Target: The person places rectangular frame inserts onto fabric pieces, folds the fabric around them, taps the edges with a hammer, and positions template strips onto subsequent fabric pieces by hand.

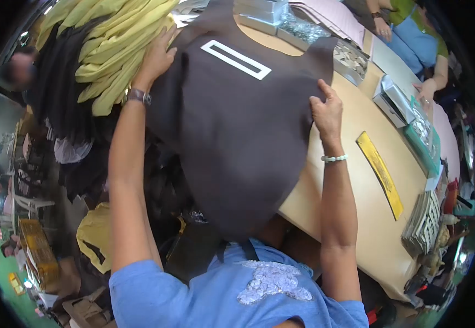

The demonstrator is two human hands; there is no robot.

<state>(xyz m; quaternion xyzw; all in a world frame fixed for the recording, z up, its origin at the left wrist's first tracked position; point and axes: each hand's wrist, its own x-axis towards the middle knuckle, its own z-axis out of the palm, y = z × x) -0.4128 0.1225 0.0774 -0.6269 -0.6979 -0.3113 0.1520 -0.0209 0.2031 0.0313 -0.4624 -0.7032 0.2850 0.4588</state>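
A dark garment panel (243, 126) with a scooped neckline and a white rectangular outline (236, 59) near its top spreads over the table, its lower part hanging past the front edge. At its right edge, my right hand (327, 112) has closed on the fabric between thumb and fingers, the index finger pointing up along the side. My left hand (158, 57) lies at the panel's left side, against a pile of yellow fabric pieces (120, 49). Its fingers are stretched out and slightly apart.
On the table (352, 186) lies a curved yellow strip (379, 174). Boxes of small parts (352, 63), a green tray (423, 136) and a stack of white-patterned pieces (422, 221) line the far side. Another person's hand (426, 90) rests at the right. Dark fabric (65, 87) hangs at left.
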